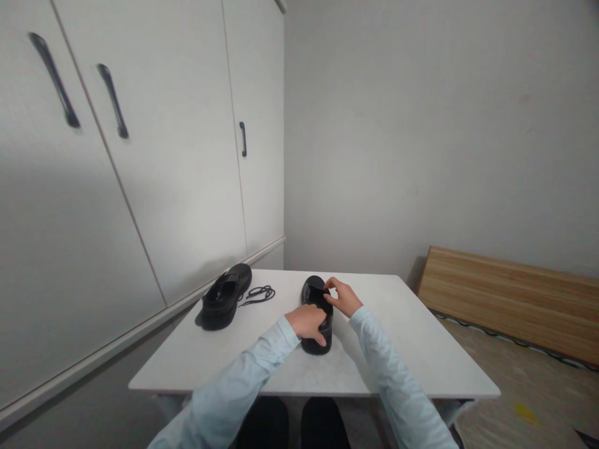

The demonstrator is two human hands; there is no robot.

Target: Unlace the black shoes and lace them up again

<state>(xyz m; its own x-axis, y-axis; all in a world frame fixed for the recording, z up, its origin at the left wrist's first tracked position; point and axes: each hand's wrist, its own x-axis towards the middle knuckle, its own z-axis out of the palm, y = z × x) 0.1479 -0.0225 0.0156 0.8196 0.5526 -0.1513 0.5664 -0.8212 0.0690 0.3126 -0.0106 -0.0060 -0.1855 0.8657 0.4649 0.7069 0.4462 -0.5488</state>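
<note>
A black shoe [312,293] stands on the white table [412,349] in front of me, toe pointing away. My left hand [307,323] clasps its heel end from the left. My right hand [341,295] pinches the shoe's tongue area near the top opening. A second black shoe [224,303] lies at the table's left side, apart from both hands. A loose black lace [259,294] lies beside that second shoe. Both my arms wear light blue sleeves.
White cabinet doors with black handles [243,138] line the left wall, close to the table's left edge. A wooden board [505,298] leans low against the grey wall at right. Wood-pattern floor shows to the right of the table.
</note>
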